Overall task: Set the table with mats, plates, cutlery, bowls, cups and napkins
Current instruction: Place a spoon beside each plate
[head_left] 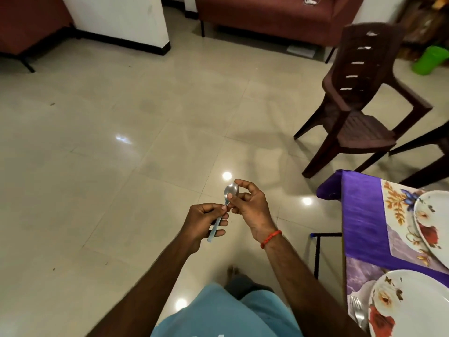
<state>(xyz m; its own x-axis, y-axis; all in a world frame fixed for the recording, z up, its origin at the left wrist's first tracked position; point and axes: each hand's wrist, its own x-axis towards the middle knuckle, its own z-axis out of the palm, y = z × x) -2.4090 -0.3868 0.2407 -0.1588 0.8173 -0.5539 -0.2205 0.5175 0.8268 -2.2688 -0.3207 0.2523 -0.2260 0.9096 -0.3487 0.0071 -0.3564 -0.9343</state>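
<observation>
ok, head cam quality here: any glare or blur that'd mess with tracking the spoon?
Head view: bright glare spots on the glossy floor, one right beside the bowl of the spoon; the spoon itself reads fairly sharp; the back of the brown chair is smeared by blur; wide-angle bending toward the edges; dim, warm light overall.

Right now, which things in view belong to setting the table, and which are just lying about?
Job: spoon, held by left hand and right hand; near plate; far plate; fork; mat.
Lying about: chair; green tub; sofa.
</observation>
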